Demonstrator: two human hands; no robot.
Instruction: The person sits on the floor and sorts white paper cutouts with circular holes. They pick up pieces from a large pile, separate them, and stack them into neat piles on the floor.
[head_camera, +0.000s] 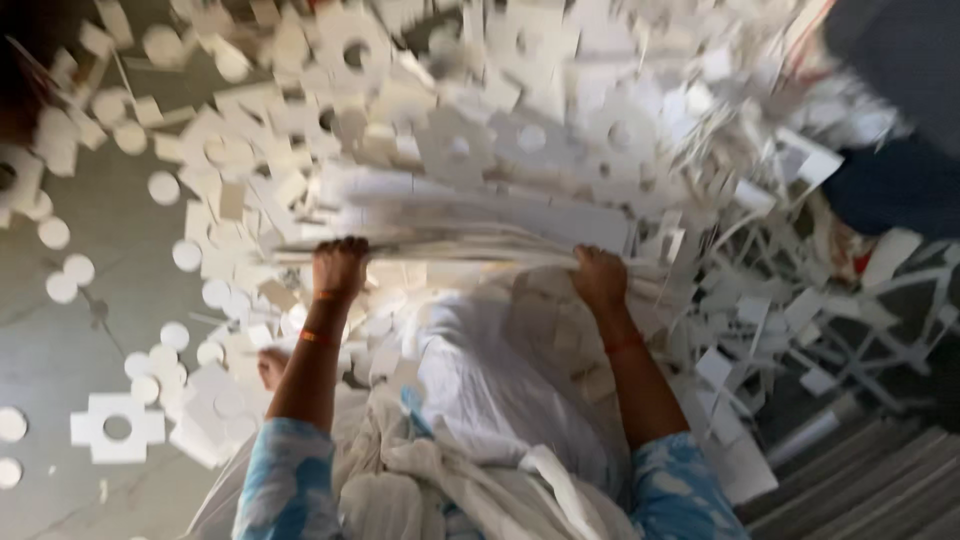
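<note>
Heaped across the floor: white card offcuts, punched cross-shaped pieces, loose round discs; over the lap, a white cloth. Lifting in hand, by the look of it: stack of white sheets held level above the lap, left hand and right hand both clenched on its near edge; next likely needing an even, two-handed carry.

A: Left hand?
B: Closed in a fist, knuckles up, fingers curled under and gripping. Arm stretched forward, nearly straight, orange band at the wrist, blue-and-white sleeve at the upper arm.
A: Right hand?
B: Same deal: clenched, fingers folded down, back of the hand toward the camera. Forearm runs straight out from a matching sleeve, red band on the wrist.
A: Spacing?
B: Well apart, level with each other, both arms roughly parallel.
</note>
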